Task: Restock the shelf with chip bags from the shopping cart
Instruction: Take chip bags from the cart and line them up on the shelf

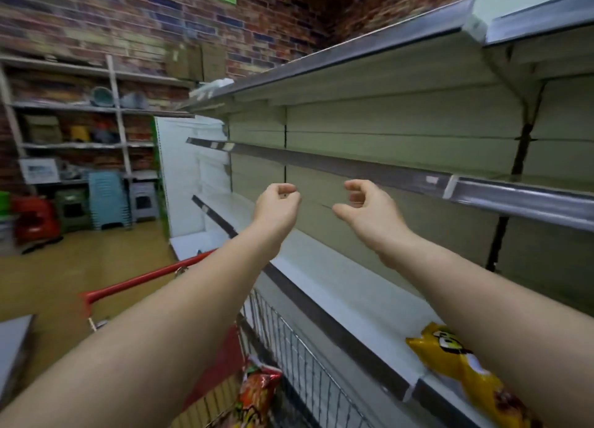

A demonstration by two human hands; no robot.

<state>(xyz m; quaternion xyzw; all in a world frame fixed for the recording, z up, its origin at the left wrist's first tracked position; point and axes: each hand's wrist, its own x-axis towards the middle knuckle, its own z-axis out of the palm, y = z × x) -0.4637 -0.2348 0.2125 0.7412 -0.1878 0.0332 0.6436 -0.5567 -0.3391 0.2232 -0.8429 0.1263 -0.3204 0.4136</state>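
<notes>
Both my arms reach forward over the cart toward the white shelf unit. My left hand [279, 206] has its fingers curled in with nothing in it. My right hand [369, 212] is loosely curled, thumb apart from the fingers, and holds nothing. A yellow chip bag [450, 360] lies on the lower shelf board [337, 286] under my right forearm. A red and orange chip bag [257, 392] stands in the wire shopping cart [302, 350] at the bottom of the view.
The cart's red handle [144, 278] sticks out to the left. The middle shelf [353, 167] and top shelf [353, 51] hold nothing in view. Stacked plastic stools [106, 199] and a rack of goods [80, 128] stand by the brick wall.
</notes>
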